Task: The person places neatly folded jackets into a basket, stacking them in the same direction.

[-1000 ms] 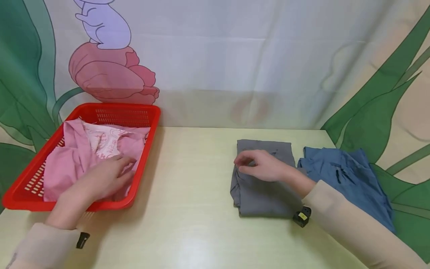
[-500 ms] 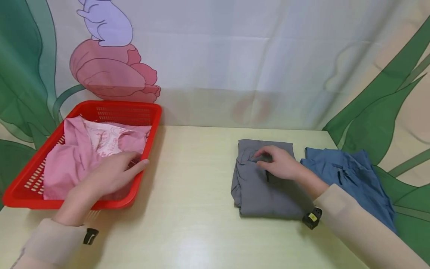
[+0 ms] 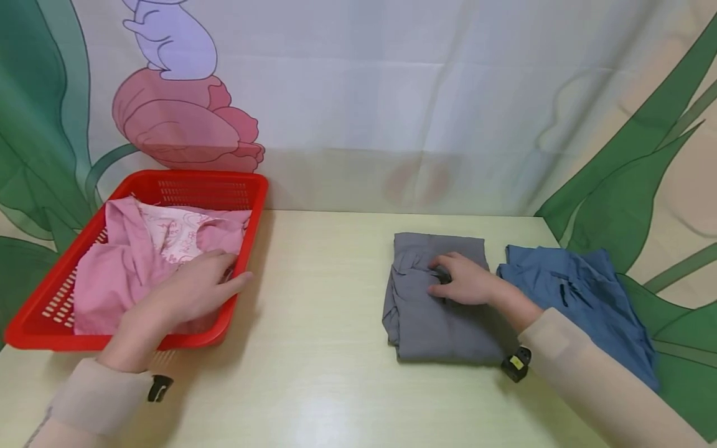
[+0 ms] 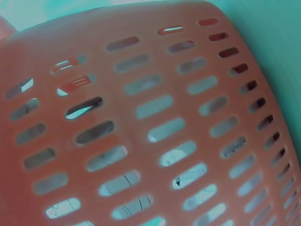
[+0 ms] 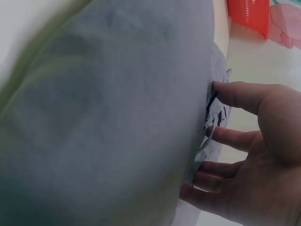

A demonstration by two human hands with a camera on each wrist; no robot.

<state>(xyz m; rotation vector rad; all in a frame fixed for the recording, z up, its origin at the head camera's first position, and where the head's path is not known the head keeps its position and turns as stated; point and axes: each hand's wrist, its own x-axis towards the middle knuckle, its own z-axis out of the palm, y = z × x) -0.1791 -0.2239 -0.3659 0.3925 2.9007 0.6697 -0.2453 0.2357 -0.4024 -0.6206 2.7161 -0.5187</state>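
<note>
L hand: thumb stretched over R rim of red basket, other fingers inside; grip unclear, can't tell. Pink cloth, 1 pc., w/ white printed part: in basket, below & L of same hand. R hand: wide, fingers spread, tips touching folded grey garment beneath. Blue garment: just R of R hand. Pale table: btwn hands.

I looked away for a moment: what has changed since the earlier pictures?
The left hand moved right; its thumb now lies across the basket's rim, grip unclear. The right hand moved right over the grey cloth. The basket, grey cloth, pink cloth and blue cloth stayed in place.
</note>
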